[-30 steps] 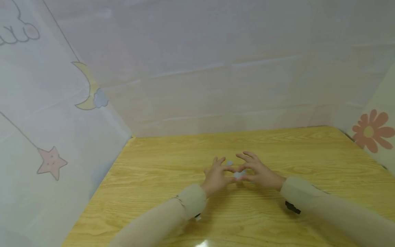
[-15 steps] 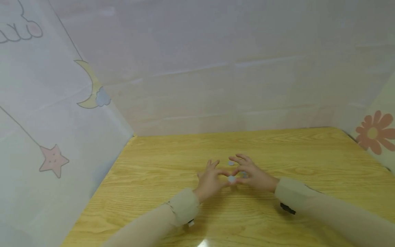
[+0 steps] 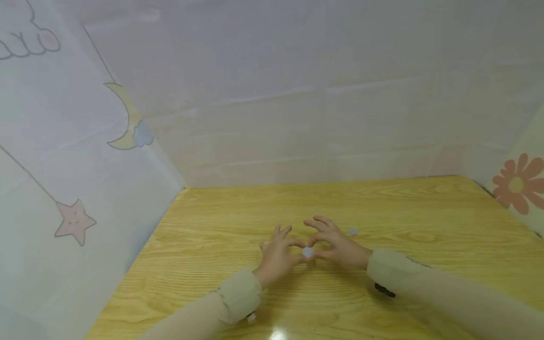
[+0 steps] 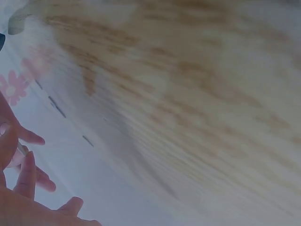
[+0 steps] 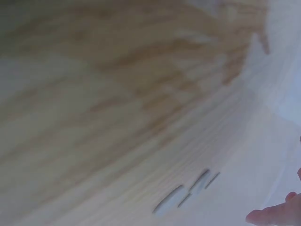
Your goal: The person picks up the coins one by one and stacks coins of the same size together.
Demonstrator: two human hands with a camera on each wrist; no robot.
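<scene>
In the head view, a small flat pale blue piece [image 3: 308, 252] is held just above the table between the two hands. My left hand [image 3: 277, 256] pinches its left side with thumb and index finger, the other fingers spread away. From the right, my right hand [image 3: 340, 244] grips the same piece by thumb and index fingertips. The left wrist view shows the piece's thin edge [image 4: 21, 149] among fingers [image 4: 27, 174]. Only some fingertips [image 5: 270, 215] appear in the right wrist view.
Another pale piece [image 3: 353, 231] lies on the wooden table [image 3: 238, 208] behind the right wrist. Several thin flat pieces [image 5: 170, 199] lie on the table in the right wrist view. Printed wall sheets [image 3: 272, 118] border the table at the back and sides.
Both hands have shifted left and slightly nearer, carrying the pinched piece along. One table piece now shows behind the right wrist; pieces seen earlier near the fingers are covered by the right hand.
</scene>
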